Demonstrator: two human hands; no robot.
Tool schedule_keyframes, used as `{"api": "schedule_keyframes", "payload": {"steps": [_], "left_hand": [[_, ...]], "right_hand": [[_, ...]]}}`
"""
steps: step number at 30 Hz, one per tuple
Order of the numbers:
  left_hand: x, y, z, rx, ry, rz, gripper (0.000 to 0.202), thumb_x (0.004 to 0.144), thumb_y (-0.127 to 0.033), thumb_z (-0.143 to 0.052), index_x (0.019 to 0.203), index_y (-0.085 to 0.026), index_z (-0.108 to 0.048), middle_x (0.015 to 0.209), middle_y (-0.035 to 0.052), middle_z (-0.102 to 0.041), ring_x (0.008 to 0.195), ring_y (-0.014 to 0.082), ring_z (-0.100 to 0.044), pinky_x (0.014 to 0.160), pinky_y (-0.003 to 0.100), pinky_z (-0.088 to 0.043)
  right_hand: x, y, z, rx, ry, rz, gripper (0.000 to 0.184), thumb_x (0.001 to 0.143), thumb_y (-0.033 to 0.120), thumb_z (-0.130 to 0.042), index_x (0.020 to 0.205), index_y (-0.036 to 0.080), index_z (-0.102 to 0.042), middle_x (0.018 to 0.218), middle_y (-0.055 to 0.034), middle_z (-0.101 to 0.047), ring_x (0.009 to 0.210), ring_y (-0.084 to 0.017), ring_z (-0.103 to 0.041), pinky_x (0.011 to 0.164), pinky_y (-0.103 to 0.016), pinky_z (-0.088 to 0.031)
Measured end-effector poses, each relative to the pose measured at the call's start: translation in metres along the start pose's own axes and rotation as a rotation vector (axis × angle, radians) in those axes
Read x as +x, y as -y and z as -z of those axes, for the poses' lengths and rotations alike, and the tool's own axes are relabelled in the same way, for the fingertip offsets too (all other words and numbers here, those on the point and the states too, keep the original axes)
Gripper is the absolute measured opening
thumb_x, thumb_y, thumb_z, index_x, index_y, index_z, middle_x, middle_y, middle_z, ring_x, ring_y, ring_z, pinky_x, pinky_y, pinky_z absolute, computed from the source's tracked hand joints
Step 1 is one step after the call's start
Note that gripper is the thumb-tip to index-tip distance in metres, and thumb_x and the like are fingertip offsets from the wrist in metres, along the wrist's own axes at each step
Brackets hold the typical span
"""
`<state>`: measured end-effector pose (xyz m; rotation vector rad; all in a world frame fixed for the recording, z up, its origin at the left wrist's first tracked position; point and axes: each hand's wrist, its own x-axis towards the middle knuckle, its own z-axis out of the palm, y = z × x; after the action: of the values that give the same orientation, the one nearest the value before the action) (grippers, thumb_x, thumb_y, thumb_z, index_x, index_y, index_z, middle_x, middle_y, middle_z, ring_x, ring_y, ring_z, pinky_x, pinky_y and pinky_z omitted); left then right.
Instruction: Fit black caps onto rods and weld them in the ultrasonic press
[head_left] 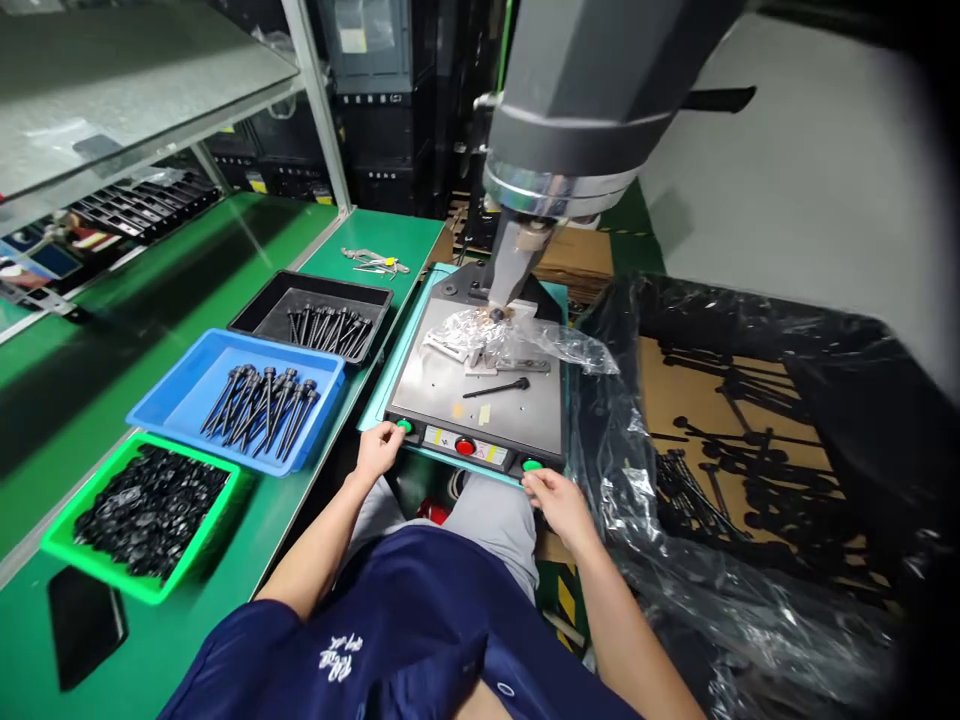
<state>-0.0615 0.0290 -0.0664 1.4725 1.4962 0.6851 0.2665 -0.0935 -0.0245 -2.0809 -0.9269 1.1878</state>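
My left hand [380, 449] is at the front left corner of the machine, its fingers curled in beside a green button [404, 427]. At the front right corner, my right hand [556, 503] has its thumb and fingers drawn together at another green button [532, 465]. Neither hand shows anything held. Between the buttons sits a red button [465, 446]. On the metal plate [427, 385] lies a black rod with a round head [501, 387]. Behind it, the machine's tapered metal head [512, 262] comes down onto a fixture partly covered by clear plastic film [574, 345].
On the green bench at left are a black tray [259, 312] and a blue tray [180, 385], both with black rods. A green tray [71, 545] holds small black parts, near a phone [86, 625]. At right, a plastic-lined box [750, 375] holds more rods. Pliers [375, 260] lie farther back.
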Motion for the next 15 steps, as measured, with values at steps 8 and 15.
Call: {"api": "schedule_keyframes", "payload": {"steps": [8,15], "left_hand": [[0.011,0.008,-0.004,0.100,0.075,0.067,0.041,0.082,-0.049,-0.048,0.095,-0.013,-0.064,0.090,0.0004,-0.060,0.074,-0.0014,-0.046,0.072,0.010,-0.034],[-0.001,-0.015,0.009,0.272,0.089,0.088,0.033,0.085,-0.042,-0.046,0.094,-0.017,-0.066,0.091,-0.0016,-0.061,0.078,-0.0009,-0.048,0.076,0.012,-0.031]], "right_hand": [[0.016,-0.032,-0.021,-0.300,-0.285,0.209,0.077,0.078,0.067,-0.026,0.107,0.010,-0.069,0.113,-0.0115,-0.061,0.106,-0.023,-0.057,0.100,-0.040,-0.042],[0.001,-0.013,-0.013,-0.185,-0.064,0.049,0.076,0.071,0.065,-0.034,0.111,0.009,-0.065,0.106,-0.0119,-0.062,0.083,-0.018,-0.059,0.082,-0.033,-0.046]]}}
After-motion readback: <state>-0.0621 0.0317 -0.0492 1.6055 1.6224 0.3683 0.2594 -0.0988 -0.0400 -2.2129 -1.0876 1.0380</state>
